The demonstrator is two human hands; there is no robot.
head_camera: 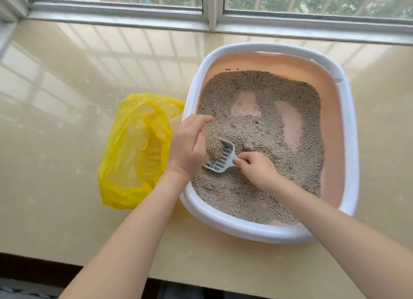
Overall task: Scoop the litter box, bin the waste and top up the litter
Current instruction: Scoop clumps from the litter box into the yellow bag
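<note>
A glossy beige window ledge (67, 124) is carrying everything here, with a window frame (210, 14) running along its far edge and trees blurring behind the glass. The litter box (245, 228), white-rimmed with a peach inside, is sitting on the ledge, and its near right rim is disappearing behind the right forearm. Grey litter (257, 128) is covering most of its floor, leaving two bare pink patches toward the far side of the box. The scoop (223, 159), pale grey and slotted, is lying in the litter near the box's left wall; its handle is hidden inside the right hand (257, 168), whose fingers are curling tightly round it. The left hand (190, 144) is reaching over the box's left rim, fingers bent and dipping into the litter beside the scoop's mouth; whether they are pinching anything cannot be told. A yellow plastic bag (136, 151) is lying crumpled and open just left of the box. No writing is readable anywhere.
</note>
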